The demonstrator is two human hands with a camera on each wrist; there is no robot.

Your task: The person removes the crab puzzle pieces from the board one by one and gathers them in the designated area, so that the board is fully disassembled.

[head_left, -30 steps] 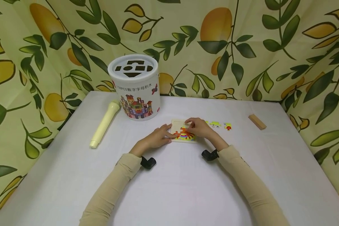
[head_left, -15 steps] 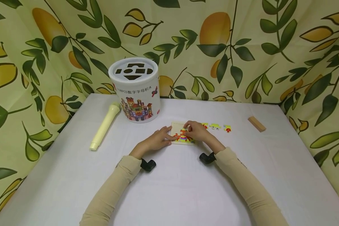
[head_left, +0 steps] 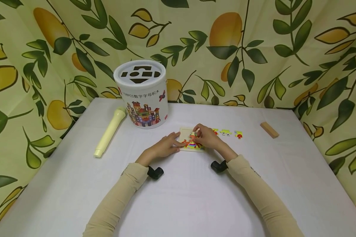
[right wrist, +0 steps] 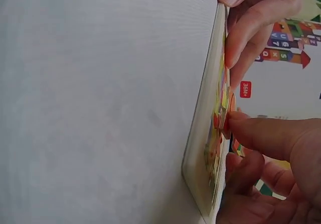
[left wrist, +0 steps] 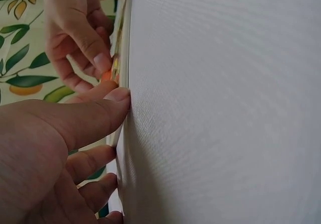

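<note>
Tray (head_left: pixel 185 133) holds puzzle pieces (head_left: pixel 192 145), left fingers (head_left: pixel 175 134) touching it, right fingers (head_left: pixel 199 127) pinching another piece (right wrist: pixel 225 125).

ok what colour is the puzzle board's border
Pale cream; the puzzle board's border shows best in the right wrist view, close up.

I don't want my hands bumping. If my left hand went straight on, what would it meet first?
Probably the puzzle piece the right hand pinches over the puzzle board; depth is unclear, so that hand itself could come first. The left hand touches the board.
</note>
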